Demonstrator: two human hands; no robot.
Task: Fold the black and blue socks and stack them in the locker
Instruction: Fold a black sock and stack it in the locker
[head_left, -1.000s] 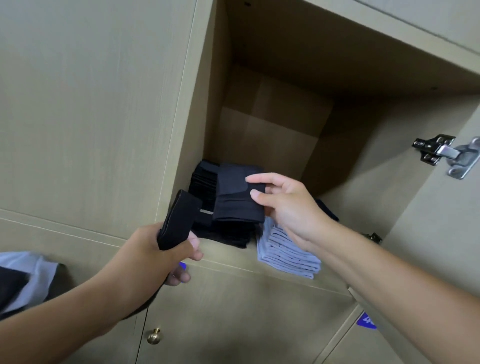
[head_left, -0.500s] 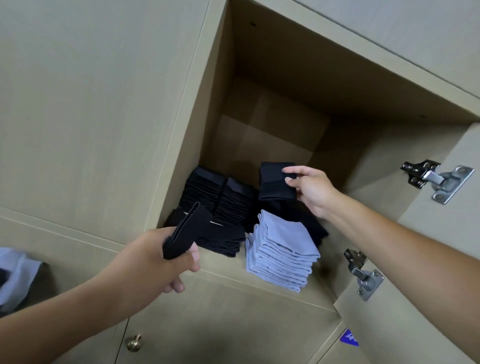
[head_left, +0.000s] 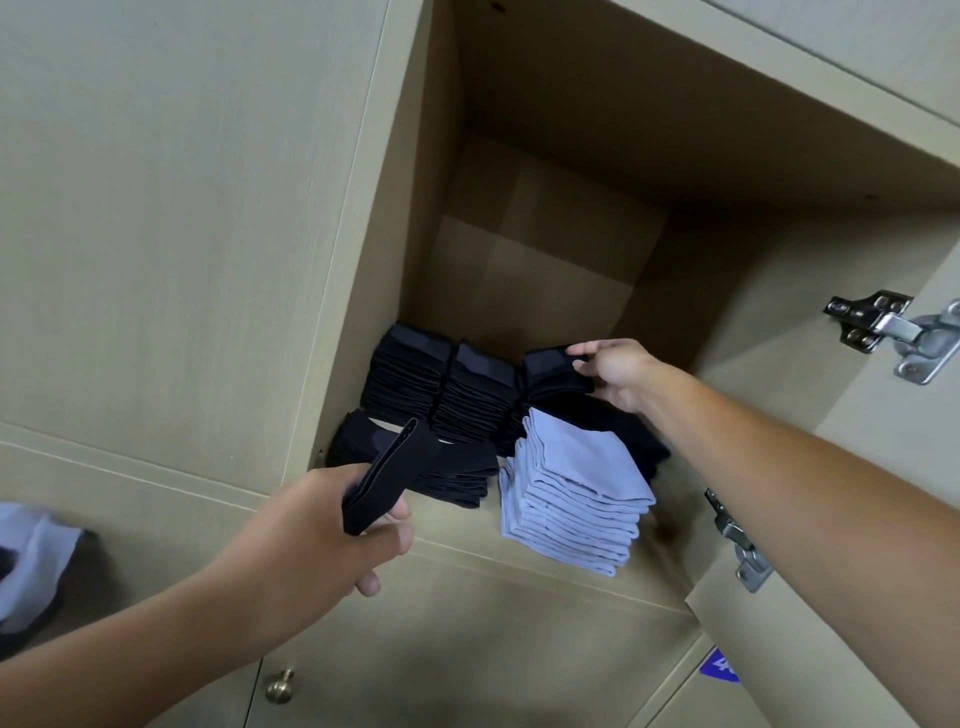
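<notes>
The open locker holds several stacks of folded socks. Black stacks stand along the back and another black stack lies at the front left. A light blue stack sits at the front right. My right hand reaches deep inside and pinches a folded black sock lying on top of the back right black stack. My left hand grips a second folded black sock in front of the locker's lower edge, just outside the opening.
The locker door hangs open on the right with two metal hinges. A closed door with a brass knob is below. Loose light blue and black cloth lies at the far left edge.
My right hand has carried its folded black sock from the locker's front to the back right stack and lowered it there. My left hand has kept its sock and stayed near the front edge.
</notes>
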